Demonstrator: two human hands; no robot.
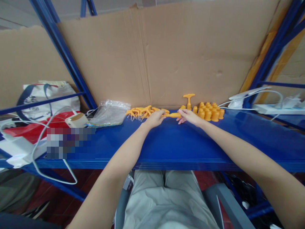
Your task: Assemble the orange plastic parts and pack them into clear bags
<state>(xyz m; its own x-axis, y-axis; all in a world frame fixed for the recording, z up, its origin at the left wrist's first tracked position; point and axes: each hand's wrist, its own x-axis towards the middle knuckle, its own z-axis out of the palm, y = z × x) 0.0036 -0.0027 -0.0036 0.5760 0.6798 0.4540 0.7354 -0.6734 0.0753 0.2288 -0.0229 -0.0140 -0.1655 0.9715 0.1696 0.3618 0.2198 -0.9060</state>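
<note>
My left hand (156,118) is closed, fingers curled round the left end of a yellow-orange plastic piece (173,115). My right hand (190,117) pinches the right end of the same piece, with its lower fingers a little apart. To the left lies a heap of yellow-orange branching pieces (139,112) with small metal chains (135,118). On the right stand several yellow-orange cup-like pieces (211,113) in rows. Behind my right hand a T-handled piece (189,100) stands upright. My fingers hide both ends of the held piece.
Clear plastic bags (109,114) lie left of the heap. Further left are a red bag (40,127), a white tote bag (54,100) and white cables (39,152). A cardboard sheet (186,54) walls the back of the blue table (171,146). A power strip (278,109) sits right.
</note>
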